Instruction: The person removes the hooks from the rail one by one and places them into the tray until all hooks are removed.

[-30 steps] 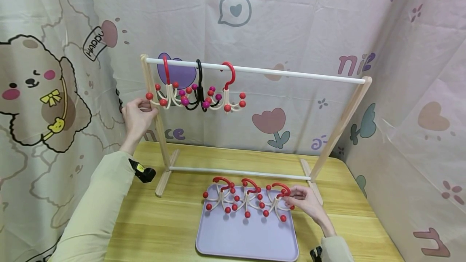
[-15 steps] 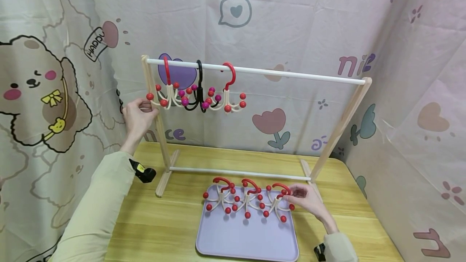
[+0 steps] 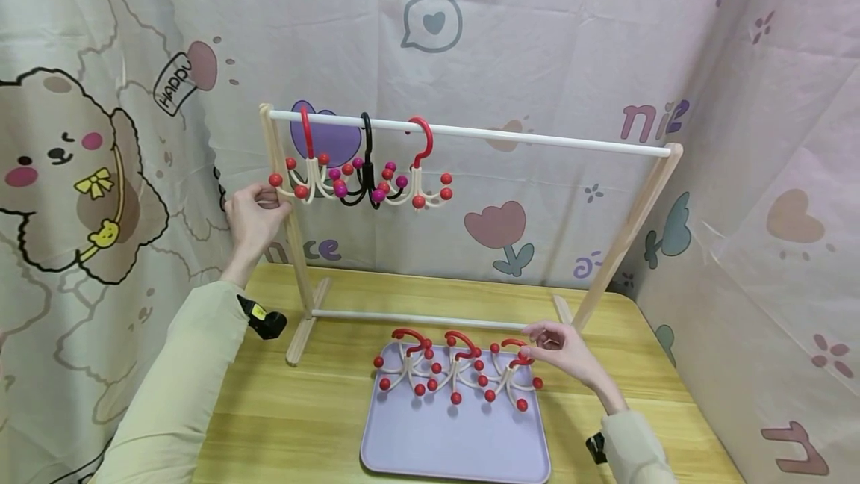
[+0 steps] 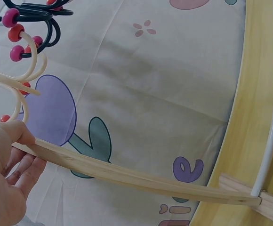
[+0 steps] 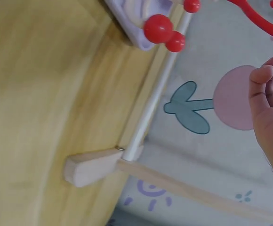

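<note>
My left hand (image 3: 251, 219) pinches the left wooden post (image 4: 127, 176) of a hanging rack between thumb and fingers. My right hand (image 3: 564, 357), fingers loosely bent, is at the red hook of the rightmost claw-shaped hanger (image 3: 508, 377) on the lilac tray (image 3: 457, 443). In the right wrist view a red hook (image 5: 259, 20) shows just beyond the fingertips, and the thumb is hidden. Two similar hangers, a middle one (image 3: 457, 370) and a left one (image 3: 407, 368), lie beside it, with cream arms and red ball tips.
From the rack's white top rail (image 3: 537, 138) hang a red-hooked hanger (image 3: 312, 169), a black hanger (image 3: 367, 172) and another red-hooked hanger (image 3: 417, 178), all towards the left. A lower white rail (image 3: 416, 317) runs behind the tray. Printed curtains surround the wooden table (image 3: 269, 409).
My right hand has risen slightly and shifted over the rightmost hanger's hook, from beside it. The hangers and tray stay in place, and my left hand keeps its grip on the post.
</note>
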Motion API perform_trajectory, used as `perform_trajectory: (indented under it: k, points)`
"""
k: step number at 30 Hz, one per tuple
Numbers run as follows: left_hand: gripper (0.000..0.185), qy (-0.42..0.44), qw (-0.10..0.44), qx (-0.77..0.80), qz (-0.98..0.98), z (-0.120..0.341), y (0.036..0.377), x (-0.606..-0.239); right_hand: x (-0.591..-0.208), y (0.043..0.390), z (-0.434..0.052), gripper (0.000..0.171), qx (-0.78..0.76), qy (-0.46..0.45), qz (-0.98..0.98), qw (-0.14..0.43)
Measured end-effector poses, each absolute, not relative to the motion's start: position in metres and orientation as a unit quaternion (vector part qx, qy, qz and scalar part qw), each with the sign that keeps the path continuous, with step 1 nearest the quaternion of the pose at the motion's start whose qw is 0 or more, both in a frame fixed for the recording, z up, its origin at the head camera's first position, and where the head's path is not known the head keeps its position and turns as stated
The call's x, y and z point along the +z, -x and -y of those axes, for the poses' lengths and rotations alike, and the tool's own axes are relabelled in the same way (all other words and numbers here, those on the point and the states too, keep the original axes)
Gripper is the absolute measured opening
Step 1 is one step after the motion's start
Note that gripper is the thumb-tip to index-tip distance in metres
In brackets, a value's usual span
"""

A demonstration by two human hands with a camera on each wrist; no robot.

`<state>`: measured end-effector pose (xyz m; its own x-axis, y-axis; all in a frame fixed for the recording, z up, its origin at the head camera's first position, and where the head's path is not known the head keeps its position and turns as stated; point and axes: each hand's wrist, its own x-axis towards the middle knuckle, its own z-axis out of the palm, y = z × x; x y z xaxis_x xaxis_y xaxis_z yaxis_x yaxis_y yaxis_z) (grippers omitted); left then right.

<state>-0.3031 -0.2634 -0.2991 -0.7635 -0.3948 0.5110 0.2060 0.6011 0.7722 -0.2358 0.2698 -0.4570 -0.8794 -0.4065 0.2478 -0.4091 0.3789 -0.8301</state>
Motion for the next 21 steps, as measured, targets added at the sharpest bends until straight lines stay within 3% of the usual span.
perform_trajectory:
  k: [10,21]
  points:
    - [0.028,-0.063,0.336,-0.441,0.83,0.262,0.303,-0.299,-0.429,0.246,-0.262,0.024,0.461,-0.293,0.837,0.022]
    - [0.029,-0.064,0.342,-0.437,0.83,0.261,0.302,-0.298,-0.383,0.257,-0.251,0.027,0.414,-0.28,0.866,0.012]
